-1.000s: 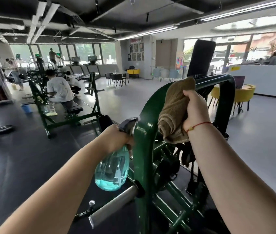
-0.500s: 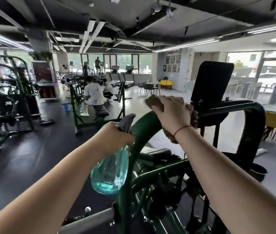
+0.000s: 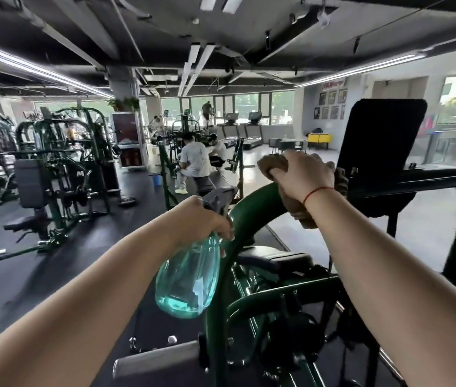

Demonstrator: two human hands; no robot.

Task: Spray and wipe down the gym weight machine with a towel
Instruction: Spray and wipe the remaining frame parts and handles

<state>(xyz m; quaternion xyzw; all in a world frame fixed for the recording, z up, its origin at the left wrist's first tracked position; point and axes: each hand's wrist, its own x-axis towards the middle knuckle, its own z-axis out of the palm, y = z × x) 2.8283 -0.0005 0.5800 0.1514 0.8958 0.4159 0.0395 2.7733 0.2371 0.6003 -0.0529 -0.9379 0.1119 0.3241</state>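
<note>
Long light strips (image 3: 37, 69) ran across the dark open ceiling above a dark floor (image 3: 25, 289), with green exercise rigs (image 3: 62, 169) at nine o'clock, treadmills (image 3: 253, 136) before a row of windows (image 3: 252, 103) at twelve, and a yellow cabinet (image 3: 319, 141) at one o'clock.

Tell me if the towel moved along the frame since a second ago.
Yes: the towel climbed the green frame from its side to the top bend, nearer the black pad.

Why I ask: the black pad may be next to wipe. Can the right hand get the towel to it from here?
Probably yes. The right hand grips the brown towel on the green frame, and the black pad stands close beside it, with nothing between them.
</note>
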